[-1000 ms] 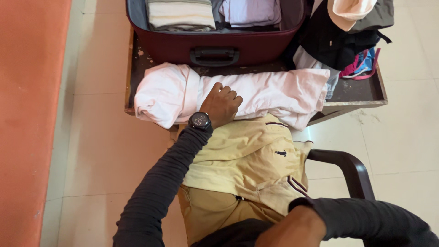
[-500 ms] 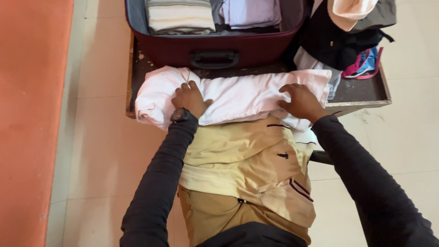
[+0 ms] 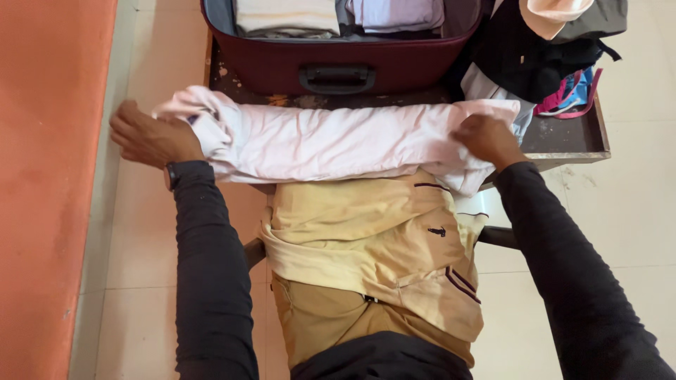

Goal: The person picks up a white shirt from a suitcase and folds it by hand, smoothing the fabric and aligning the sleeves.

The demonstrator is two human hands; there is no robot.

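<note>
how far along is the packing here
Done: folded clothes already lie in the open suitcase. In hand: the left hand and right hand grip the two ends of a pale pink garment, stretched across the table edge. Left: that piece is not in the case, a yellow shirt lies on the lap, and a pile of clothes sits beside the suitcase.

Single head-worn camera, looking steeply down from above, close over the person's lap, low table (image 3: 563,144) just ahead, floor around.
</note>
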